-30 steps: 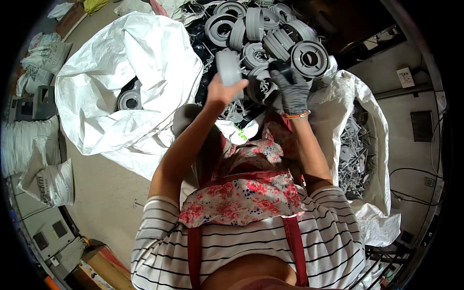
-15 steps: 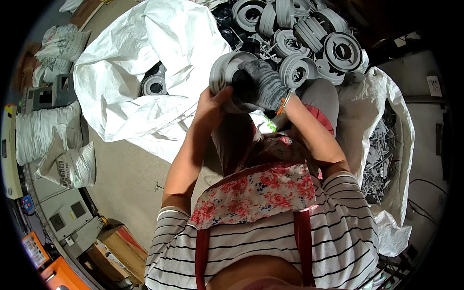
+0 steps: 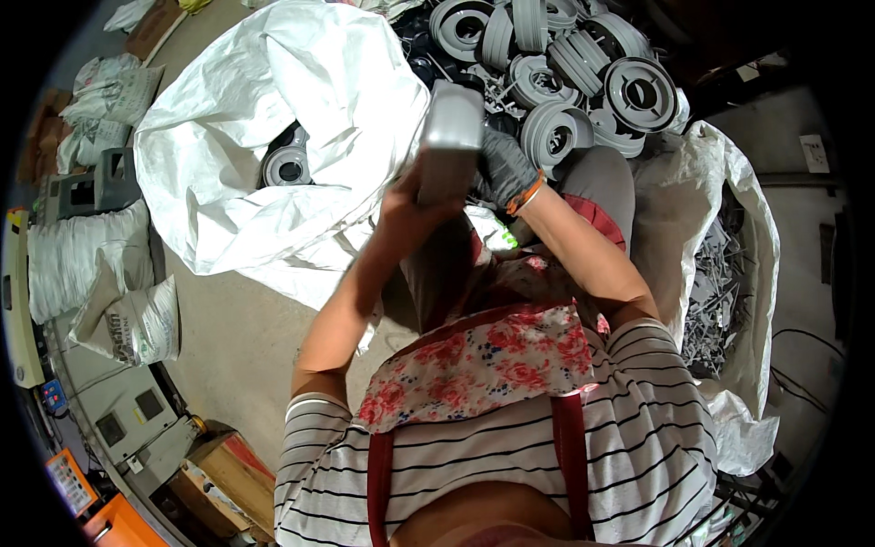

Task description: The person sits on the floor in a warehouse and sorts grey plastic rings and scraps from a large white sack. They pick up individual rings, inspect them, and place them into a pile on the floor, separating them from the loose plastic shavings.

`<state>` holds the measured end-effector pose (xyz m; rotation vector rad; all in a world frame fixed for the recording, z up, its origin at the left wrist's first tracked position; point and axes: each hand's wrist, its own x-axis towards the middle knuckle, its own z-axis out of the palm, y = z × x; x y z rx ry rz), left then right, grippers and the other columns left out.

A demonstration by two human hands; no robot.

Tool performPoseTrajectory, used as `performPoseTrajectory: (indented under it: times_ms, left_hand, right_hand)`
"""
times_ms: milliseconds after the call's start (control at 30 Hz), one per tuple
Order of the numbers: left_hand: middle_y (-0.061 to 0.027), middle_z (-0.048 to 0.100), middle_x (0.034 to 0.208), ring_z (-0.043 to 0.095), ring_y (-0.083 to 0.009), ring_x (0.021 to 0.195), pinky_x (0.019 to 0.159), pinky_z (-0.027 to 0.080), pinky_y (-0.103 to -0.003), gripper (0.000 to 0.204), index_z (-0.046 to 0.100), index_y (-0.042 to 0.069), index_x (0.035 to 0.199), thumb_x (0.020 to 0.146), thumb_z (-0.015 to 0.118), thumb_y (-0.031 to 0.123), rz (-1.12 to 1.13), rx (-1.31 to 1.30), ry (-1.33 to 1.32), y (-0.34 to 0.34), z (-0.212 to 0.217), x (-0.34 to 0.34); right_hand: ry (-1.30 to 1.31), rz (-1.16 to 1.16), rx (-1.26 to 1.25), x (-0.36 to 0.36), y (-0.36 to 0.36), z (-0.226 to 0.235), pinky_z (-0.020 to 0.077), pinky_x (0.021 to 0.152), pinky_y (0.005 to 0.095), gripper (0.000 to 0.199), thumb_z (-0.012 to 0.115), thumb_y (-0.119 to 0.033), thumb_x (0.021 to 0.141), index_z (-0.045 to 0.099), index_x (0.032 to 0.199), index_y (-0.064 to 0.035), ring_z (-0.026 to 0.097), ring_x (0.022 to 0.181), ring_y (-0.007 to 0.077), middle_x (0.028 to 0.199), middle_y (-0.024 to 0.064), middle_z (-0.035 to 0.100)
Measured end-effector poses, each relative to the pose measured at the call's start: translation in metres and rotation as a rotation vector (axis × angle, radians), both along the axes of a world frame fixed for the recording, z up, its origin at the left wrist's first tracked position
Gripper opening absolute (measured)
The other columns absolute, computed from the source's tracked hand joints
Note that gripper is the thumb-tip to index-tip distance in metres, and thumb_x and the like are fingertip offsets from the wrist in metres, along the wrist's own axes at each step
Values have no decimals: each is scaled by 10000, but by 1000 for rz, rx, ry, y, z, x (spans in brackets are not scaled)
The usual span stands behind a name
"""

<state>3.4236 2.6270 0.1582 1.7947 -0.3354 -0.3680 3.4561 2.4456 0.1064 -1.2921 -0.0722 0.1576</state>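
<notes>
A grey round plastic part [image 3: 453, 128], blurred by motion, is turned edge-on in front of me. My bare left hand [image 3: 412, 205] grips its near left side, with the fingers partly in shadow. On its right side is my right hand [image 3: 508, 167] in a grey knitted glove with an orange cuff, pressed against the part. The right fingertips are hidden behind it. Just beyond, a heap of similar grey plastic parts [image 3: 558, 137] lies mixed with black pieces. To the left, a large open white woven sack [image 3: 210, 196] has a grey ringed part [image 3: 287, 166] inside.
Beside my right leg stands a white sack [image 3: 761, 246] of thin grey plastic scraps [image 3: 715, 301]. Filled white sacks [image 3: 91, 255] and grey machine cabinets [image 3: 128, 415] line the left. A cardboard box [image 3: 228, 479] sits at the lower left.
The plastic part has turned from showing its open face to edge-on. My gloved right hand has come out of its opening to its right side. My left hand has shifted slightly nearer and right.
</notes>
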Motion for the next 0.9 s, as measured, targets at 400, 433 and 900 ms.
performPoseTrajectory:
  times_ms: [400, 433, 900]
  left_hand:
    - [-197, 412, 1376, 440, -287, 1245, 1016, 372, -352, 741, 377, -19, 1355, 700, 722, 7, -312, 350, -873, 57, 11, 29]
    - [-196, 408, 1379, 445, -286, 1239, 1018, 368, -351, 742, 371, -18, 1361, 706, 718, 5, -226, 415, -869, 67, 17, 29]
    - [-164, 609, 1065, 621, -205, 923, 794, 503, -292, 433, 529, -46, 1155, 788, 694, 114, 327, -502, 638, -35, -39, 33]
  right_hand:
    - [-137, -141, -754, -5, -23, 11, 460, 872, 341, 457, 561, -382, 862, 556, 1100, 7, 591, 949, 272, 1095, 167, 613]
    - [280, -74, -1045, -7, -34, 56, 466, 865, 368, 542, 569, -473, 834, 573, 1058, 19, 596, 961, 320, 1081, 206, 613]
    - [-455, -61, -1089, -34, -20, 2, 487, 747, 438, 338, 548, -319, 836, 596, 947, -3, 605, 865, 360, 925, 229, 615]
